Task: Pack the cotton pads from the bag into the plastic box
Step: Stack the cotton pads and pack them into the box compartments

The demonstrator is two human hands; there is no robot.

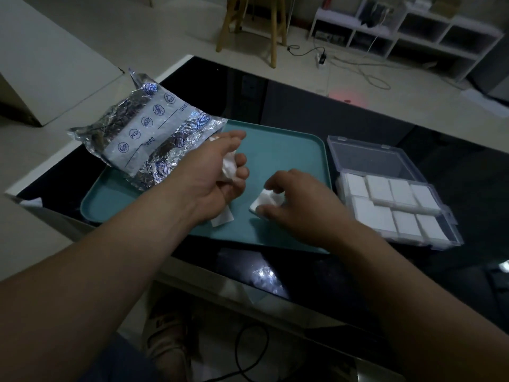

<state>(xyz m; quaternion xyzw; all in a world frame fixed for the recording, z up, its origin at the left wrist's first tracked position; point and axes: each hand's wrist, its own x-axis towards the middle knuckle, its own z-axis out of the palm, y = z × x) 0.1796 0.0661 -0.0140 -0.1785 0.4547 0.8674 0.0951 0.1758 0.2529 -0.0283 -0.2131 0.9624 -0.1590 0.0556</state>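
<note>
- Teal plastic tray (289, 150) with rounded corners lies on a glossy black table (303, 106); both hands are over it
- Crinkled silver foil bag (146, 133) with blue printing rests across the tray's far left corner and partly over the table; it lies just behind the left hand
- Left hand (217, 166) is held above the tray; its fingers are curled round a bunch of white cotton pads (230, 168); how many it holds cannot be told
- Right hand (297, 205) is bent down over the tray's middle; its thumb and curled fingers pinch a single square white cotton pad (265, 201) that touches the tray
- Another flat white pad (221, 217) lies on the tray, partly hidden under the left wrist
- Clear plastic box (455, 238) sits on the table just right of the tray; its hinged lid (369, 155) is laid open on the far side; its base holds rows of packed white pads (402, 193), some overlapping
- Wooden stool (256, 23) and white shelf unit (413, 31) stand on the floor beyond the table
</note>
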